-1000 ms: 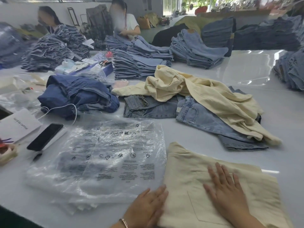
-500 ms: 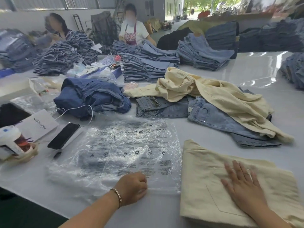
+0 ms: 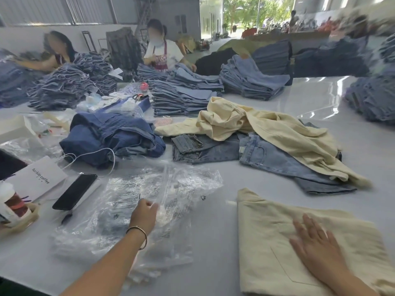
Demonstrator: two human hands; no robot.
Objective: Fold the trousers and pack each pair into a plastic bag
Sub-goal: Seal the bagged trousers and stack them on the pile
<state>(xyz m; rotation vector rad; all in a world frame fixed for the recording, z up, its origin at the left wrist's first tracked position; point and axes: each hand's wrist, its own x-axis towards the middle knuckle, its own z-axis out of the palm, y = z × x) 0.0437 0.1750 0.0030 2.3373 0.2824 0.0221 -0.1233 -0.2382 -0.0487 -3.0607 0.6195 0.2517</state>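
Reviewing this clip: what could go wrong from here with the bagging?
1. The left hand pinches a plastic bag off a slippery stack; several may lift together.
2. The right hand only presses flat on the folded cream trousers; sliding them in may undo the fold.
3. The phone and its cable lie beside the bags and might get dragged.

Corrugated metal wall (image 3: 64,9), glossy white table (image 3: 320,99), daylight through open doorway (image 3: 241,16), green trees outside

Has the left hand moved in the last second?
Yes. The left hand left the folded cream trousers and went left toward the black phone, now pinching a plastic bag.
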